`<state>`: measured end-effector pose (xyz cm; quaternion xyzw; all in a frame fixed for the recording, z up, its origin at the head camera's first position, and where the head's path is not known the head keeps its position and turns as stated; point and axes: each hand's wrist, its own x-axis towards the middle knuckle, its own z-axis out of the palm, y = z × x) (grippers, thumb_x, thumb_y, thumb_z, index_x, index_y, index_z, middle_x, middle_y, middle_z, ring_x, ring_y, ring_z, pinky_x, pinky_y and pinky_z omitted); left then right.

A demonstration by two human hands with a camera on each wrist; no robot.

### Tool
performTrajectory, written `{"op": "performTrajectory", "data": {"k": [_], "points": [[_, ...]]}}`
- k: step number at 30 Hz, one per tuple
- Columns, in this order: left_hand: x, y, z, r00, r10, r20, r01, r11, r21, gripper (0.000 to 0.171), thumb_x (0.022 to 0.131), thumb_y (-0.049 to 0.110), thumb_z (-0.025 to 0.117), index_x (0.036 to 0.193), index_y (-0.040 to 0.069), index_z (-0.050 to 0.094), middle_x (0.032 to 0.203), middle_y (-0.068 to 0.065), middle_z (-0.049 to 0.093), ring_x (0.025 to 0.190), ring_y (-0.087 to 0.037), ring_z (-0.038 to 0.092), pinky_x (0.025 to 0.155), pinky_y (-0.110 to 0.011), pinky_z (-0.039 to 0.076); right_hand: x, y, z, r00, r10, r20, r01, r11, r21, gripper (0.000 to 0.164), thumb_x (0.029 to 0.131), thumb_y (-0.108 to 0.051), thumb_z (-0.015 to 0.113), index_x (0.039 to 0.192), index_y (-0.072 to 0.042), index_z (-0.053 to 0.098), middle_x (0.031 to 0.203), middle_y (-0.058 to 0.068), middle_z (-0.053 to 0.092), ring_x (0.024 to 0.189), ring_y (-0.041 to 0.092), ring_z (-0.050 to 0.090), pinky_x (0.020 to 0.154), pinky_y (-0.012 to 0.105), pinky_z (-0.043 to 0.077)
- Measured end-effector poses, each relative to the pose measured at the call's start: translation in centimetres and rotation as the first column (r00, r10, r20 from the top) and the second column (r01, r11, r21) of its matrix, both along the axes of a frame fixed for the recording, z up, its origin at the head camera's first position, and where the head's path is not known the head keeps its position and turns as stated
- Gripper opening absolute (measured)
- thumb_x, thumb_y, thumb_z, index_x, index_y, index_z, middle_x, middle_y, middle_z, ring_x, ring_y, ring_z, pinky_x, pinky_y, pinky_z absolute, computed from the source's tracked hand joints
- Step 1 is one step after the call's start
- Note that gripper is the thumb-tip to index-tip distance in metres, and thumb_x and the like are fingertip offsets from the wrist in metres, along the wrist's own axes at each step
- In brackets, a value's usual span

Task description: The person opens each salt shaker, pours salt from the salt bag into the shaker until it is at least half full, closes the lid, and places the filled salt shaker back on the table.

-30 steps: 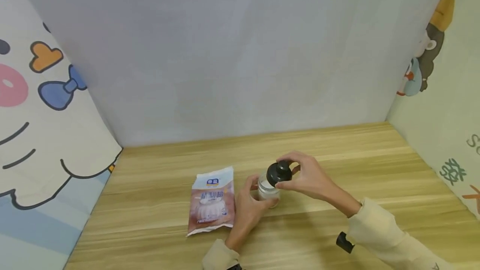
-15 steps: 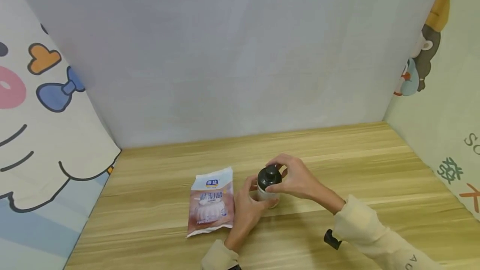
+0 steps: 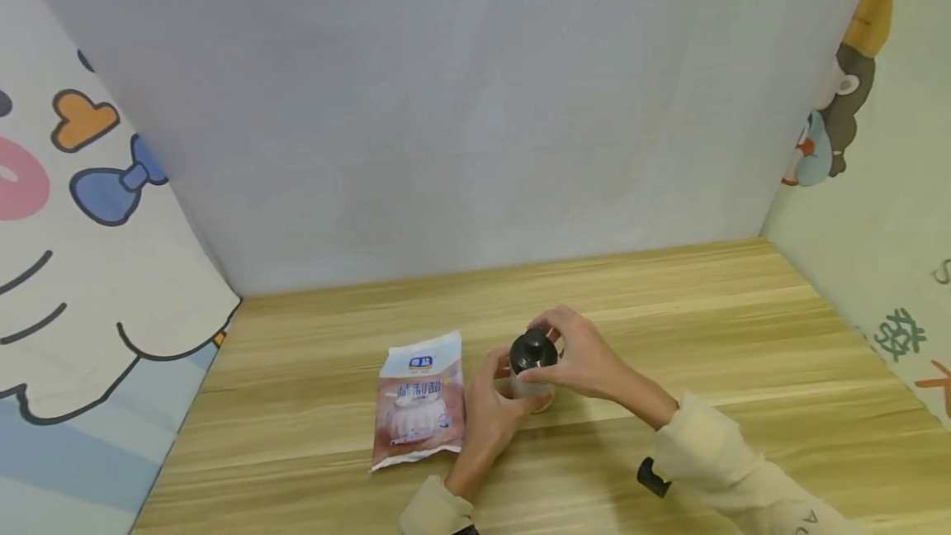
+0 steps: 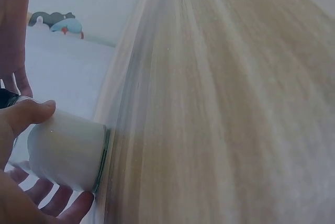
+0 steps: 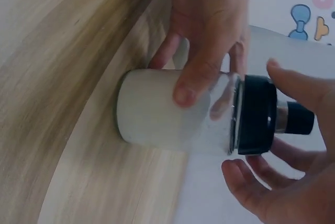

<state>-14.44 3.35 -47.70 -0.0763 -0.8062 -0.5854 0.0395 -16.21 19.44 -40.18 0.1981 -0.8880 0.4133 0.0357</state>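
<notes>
A clear glass jar with white contents stands upright on the table, filled a little over halfway. My left hand grips the jar's body, with the thumb on one side and the fingers round the other, as the left wrist view also shows on the jar. A black lid with a knob sits on the jar's mouth. My right hand holds the lid by its rim between thumb and fingers. Just left of my left hand lies a white and reddish-brown printed bag.
The wood-grain table extends on both sides of the hands. A grey-white cloth wall rises behind it. Side panels with cartoon prints stand at left and right. A black piece hangs by the right sleeve.
My right hand has moved left and brought the lid from a tilted position at the jar's edge to squarely on its mouth. The left hand and the bag have stayed in place.
</notes>
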Motion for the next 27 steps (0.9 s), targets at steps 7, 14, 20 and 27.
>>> {"op": "performTrajectory", "data": {"k": [7,14,20,27], "points": [[0.0,0.1,-0.1,1.0,0.007,-0.014,-0.007,1.0,0.003,0.06,0.061,0.022,0.089,0.113,0.019,0.06,0.106,0.002,0.065,0.099,-0.021,0.058,0.079,-0.037,0.053,-0.2,0.7,0.6,0.993,0.117,0.033,-0.116,0.993,-0.014,0.053,0.068,-0.009,0.08,0.117,-0.004,0.06,0.113,0.008,0.06,0.101,0.024,0.056,0.074,0.038,0.055],[-0.1,0.0,-0.1,1.0,0.011,0.004,-0.011,1.0,0.002,0.06,0.061,0.024,0.088,0.114,0.02,0.06,0.104,0.002,0.065,0.098,-0.021,0.059,0.077,-0.036,0.053,0.1,-0.3,0.3,0.999,-0.024,0.02,0.023,0.999,0.046,0.052,0.064,-0.026,0.088,0.105,-0.005,0.065,0.099,0.005,0.057,0.083,0.023,0.052,0.065,0.028,0.047],[-0.3,0.1,-0.2,1.0,0.001,-0.014,-0.001,1.0,0.017,0.062,0.061,0.02,0.088,0.116,0.018,0.06,0.106,0.002,0.065,0.1,-0.022,0.058,0.081,-0.039,0.052,0.2,0.0,0.3,0.999,0.032,0.016,-0.033,0.999,0.034,0.053,0.065,-0.008,0.083,0.114,-0.004,0.061,0.11,0.008,0.059,0.095,0.024,0.054,0.071,0.037,0.052],[-0.2,0.0,-0.4,1.0,0.002,-0.014,-0.002,1.0,0.008,0.062,0.061,0.022,0.088,0.116,0.018,0.06,0.105,0.001,0.065,0.098,-0.02,0.058,0.077,-0.034,0.053,0.4,-0.2,-0.5,0.998,-0.066,0.004,0.066,0.998,0.017,0.053,0.061,-0.023,0.09,0.104,-0.007,0.064,0.095,0.001,0.059,0.08,0.023,0.053,0.065,0.028,0.047]]}}
